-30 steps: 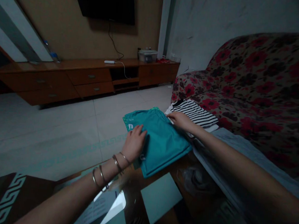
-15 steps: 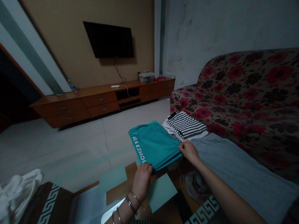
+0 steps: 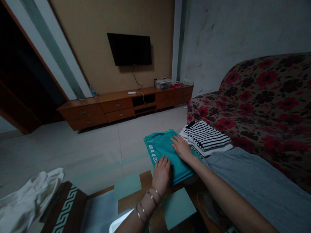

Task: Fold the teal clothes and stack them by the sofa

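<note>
Glass table (image 3: 131, 201): nearest surface, dark patterned border at its near left; it reflects pale rectangles.
White cloth (image 3: 23, 201): crumpled heap at the near left, on the table's edge.
Bangles (image 3: 148, 202): several thin metal rings around the left wrist.
Left hand (image 3: 162, 173): palm down, fingers spread and flat, grasping nothing; it presses on the near edge of the teal garment.
Teal garment (image 3: 164, 152): folded flat at the table's far edge, in the centre of the scene, white lettering along its left side; both hands lie on it.
Right hand (image 3: 181, 148): laid open on the far right part of the teal garment, fingers extended and released, gripping nothing.
Grey fabric (image 3: 253, 182): spread flat to the right of the teal garment, running toward the near right.
Striped garment (image 3: 206, 135): folded, black and white, atop a white folded piece, just beyond the right hand and beside the teal garment.
Sofa (image 3: 269, 107): red floral cover, far right.
Floor (image 3: 66, 150): pale tiles, left and centre.
Wooden cabinet (image 3: 120, 104): low, drawers, along the far wall.
Television (image 3: 130, 49): dark screen mounted above the cabinet.
</note>
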